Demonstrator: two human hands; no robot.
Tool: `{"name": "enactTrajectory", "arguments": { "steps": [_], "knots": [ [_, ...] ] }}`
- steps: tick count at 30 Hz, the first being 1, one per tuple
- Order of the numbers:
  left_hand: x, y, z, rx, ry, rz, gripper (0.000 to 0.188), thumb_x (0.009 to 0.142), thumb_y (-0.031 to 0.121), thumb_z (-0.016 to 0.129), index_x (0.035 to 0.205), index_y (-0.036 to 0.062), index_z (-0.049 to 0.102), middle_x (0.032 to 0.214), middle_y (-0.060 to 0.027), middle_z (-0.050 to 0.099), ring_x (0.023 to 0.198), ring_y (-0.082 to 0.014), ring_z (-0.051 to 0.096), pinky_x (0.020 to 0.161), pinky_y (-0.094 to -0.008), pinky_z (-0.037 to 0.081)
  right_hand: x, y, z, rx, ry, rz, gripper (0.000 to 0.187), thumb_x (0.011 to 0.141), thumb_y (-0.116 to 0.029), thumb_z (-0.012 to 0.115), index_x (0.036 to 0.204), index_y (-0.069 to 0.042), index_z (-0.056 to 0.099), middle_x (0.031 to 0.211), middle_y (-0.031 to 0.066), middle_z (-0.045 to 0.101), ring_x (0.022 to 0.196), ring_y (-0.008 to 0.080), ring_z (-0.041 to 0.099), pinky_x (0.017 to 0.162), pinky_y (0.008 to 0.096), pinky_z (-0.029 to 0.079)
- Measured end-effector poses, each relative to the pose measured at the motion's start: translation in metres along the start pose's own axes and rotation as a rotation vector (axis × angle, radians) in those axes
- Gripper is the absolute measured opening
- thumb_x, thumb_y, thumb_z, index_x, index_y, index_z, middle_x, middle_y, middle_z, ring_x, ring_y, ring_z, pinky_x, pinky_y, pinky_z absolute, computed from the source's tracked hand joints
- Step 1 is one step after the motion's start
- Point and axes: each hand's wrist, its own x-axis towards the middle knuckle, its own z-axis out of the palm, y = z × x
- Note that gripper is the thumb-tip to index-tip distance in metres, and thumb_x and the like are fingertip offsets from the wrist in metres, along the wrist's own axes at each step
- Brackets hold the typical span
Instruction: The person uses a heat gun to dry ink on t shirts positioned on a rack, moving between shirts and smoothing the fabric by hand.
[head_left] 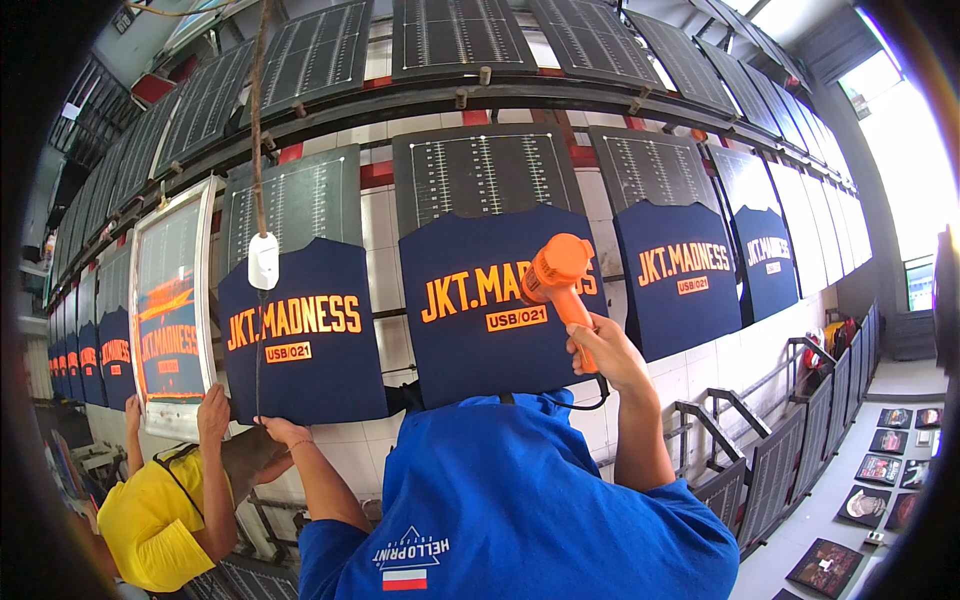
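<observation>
My right hand (612, 352) is closed around the handle of an orange hair dryer (562, 262). The dryer is over a navy shirt (440, 365) with orange lettering, spread on a black board, and hides part of the print. My left hand (286, 432) is at the bottom edge of the neighbouring navy shirt (310, 375), with similar orange print. A thin black cord (259, 375) runs down from a hanging white socket (263, 262) to my left fingertips, which look pinched on it.
At left, a co-worker in a yellow shirt (160, 520) holds a framed printing screen (208, 350) over a shirt. More printed navy shirts (680, 310) lie on boards to the right. Racks of black boards (465, 35) stand beyond. Metal rails (730, 425) and pictures (825, 565) are at lower right.
</observation>
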Motion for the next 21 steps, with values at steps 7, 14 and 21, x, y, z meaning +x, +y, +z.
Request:
{"name": "enactTrajectory", "arguments": {
  "steps": [7, 14, 21],
  "knots": [
    [0.007, -0.003, -0.004, 0.013, 0.005, 0.017, 0.074, 0.105, 0.053, 0.027, 0.145, -0.0074, 0.039, 0.144, -0.02, 0.05, 0.128, -0.0382, 0.052, 0.108, -0.049, 0.044, 0.007, -0.008, 0.003, -0.067, -0.025, -0.001, 0.027, 0.098, -0.025, 0.059, 0.105, 0.001, 0.058, 0.077, 0.0023, 0.058, 0.059, 0.0078, 0.057, 0.053, 0.0235, 0.051],
    [0.031, -0.01, -0.013, 0.163, 0.12, 0.027, 0.073, 0.103, 0.057, 0.035, 0.139, -0.006, 0.047, 0.136, -0.021, 0.056, 0.116, -0.0377, 0.061, 0.094, -0.0472, 0.056, 0.023, -0.014, 0.003, -0.069, -0.02, -0.045, 0.025, 0.098, -0.025, 0.058, 0.098, 0.0, 0.058, 0.077, 0.0027, 0.058, 0.057, 0.0086, 0.057, 0.052, 0.0241, 0.049],
    [0.003, 0.011, -0.016, 0.662, 0.183, 0.144, 0.074, 0.102, 0.059, 0.035, 0.128, -0.0071, 0.055, 0.116, -0.0231, 0.066, 0.092, -0.0379, 0.069, 0.064, -0.0453, 0.062, 0.04, -0.025, 0.004, -0.047, 0.004, -0.064, 0.025, 0.097, -0.024, 0.057, 0.099, 0.001, 0.056, 0.078, 0.0039, 0.058, 0.058, 0.0095, 0.057, 0.051, 0.0249, 0.049]
  ]
}}
